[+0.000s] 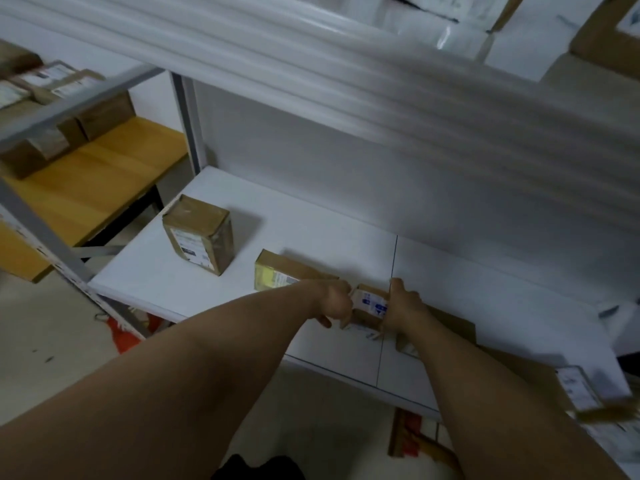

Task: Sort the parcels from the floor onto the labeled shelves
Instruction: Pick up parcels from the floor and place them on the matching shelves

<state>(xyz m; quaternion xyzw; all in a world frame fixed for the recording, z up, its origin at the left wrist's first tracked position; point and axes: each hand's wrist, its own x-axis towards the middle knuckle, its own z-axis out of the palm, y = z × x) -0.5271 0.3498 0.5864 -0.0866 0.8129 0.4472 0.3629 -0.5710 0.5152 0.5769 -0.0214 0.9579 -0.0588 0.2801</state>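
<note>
A small brown parcel [369,304] with a white and blue label sits on the white shelf [194,271]. My left hand [333,304] grips its left side and my right hand [401,304] grips its right side. Just left of it lies a flat parcel with a yellow label [277,273]. Further left an upright brown parcel [199,234] stands on the same shelf. A larger flat cardboard parcel [453,323] lies to the right, partly hidden under my right forearm.
A white upper shelf [311,64] overhangs close above, blurred, with parcels on it. At the left, a grey-framed rack holds brown boxes [69,116] on a wooden board [104,174]. Red-taped cardboard [408,434] lies on the floor below.
</note>
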